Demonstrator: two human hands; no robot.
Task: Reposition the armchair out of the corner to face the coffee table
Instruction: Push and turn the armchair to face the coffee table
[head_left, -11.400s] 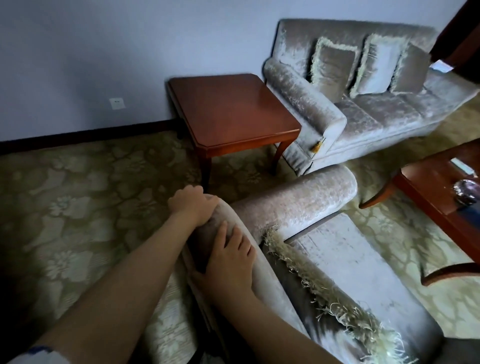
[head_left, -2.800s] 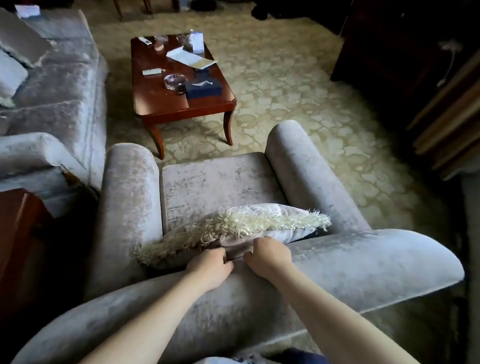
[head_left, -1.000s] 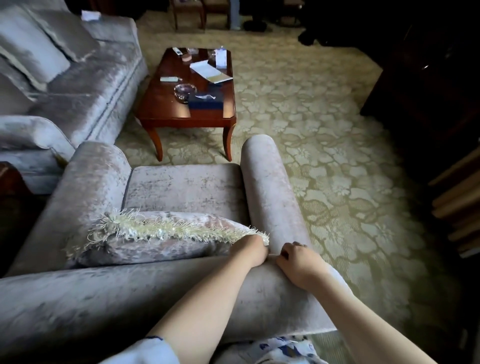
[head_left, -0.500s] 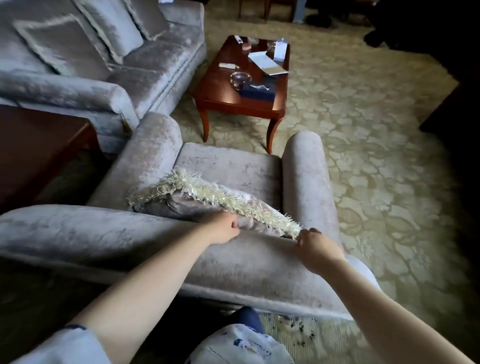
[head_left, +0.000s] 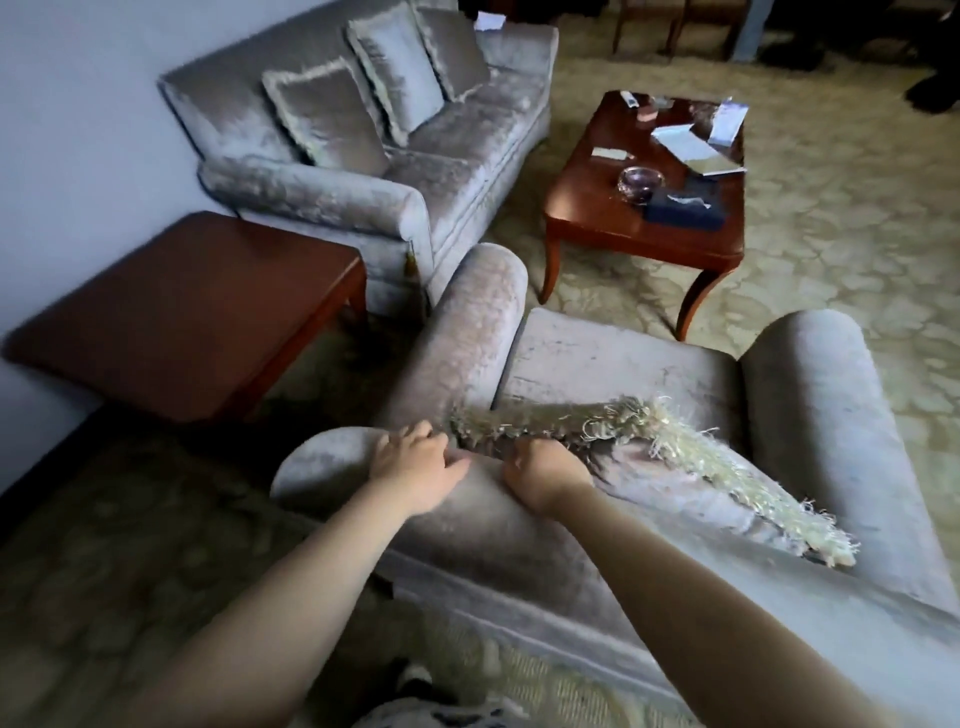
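Hidden or cut off: the right end of the armchair (head_left: 613, 364) backrest runs out of frame at the lower right, and its legs are not visible. The fingertips of both hands are lost over the front edge of the backrest. Those of the right hand (head_left: 545, 470) sit behind the fringe of the cushion (head_left: 675, 457). Small items on the surface of the coffee table (head_left: 597, 218) are blurred. I make out papers, a glass dish and a dark box, no more.

Hands: I see both arms reaching forward from behind the chair. The left hand (head_left: 415, 467) lies on top of the backrest near its left end, fingers bent over the edge, thumb stretched along the fabric. The right hand is balled just beside it, fingers curled over the same edge. Both appear to grip the backrest.

Position: the chair's open front points at the coffee table, whose near end stands just beyond the seat. The sofa (head_left: 457, 156) and a side table (head_left: 182, 312) are to the left, by the wall.

Against half a second ago: the hands were then well apart, the left at mid-backrest and the right at its right end. Now they are close together at the left end. The view has swung left, showing more side table and wall.
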